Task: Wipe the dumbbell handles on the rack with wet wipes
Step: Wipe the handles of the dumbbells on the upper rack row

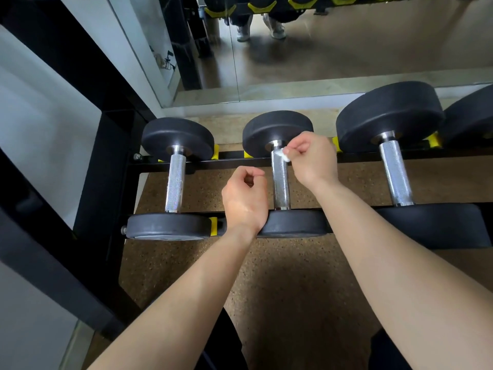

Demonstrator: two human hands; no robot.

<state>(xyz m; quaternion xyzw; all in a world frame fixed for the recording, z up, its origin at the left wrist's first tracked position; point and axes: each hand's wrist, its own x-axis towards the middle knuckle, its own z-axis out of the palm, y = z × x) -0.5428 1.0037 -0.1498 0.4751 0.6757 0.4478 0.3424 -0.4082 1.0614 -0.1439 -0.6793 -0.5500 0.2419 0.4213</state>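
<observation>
Your right hand [312,158] pinches a small crumpled white wet wipe [282,153] against the far end of the knurled chrome handle of the middle black rubber dumbbell [280,182]. Your left hand [245,196] hovers just left of that handle near the front rail, fingers curled in with nothing seen inside them. The dumbbell lies across the black metal rack with yellow cradles [234,156], between a smaller black dumbbell [174,182] at the rack's left end and a larger black dumbbell [394,172] to the right.
</observation>
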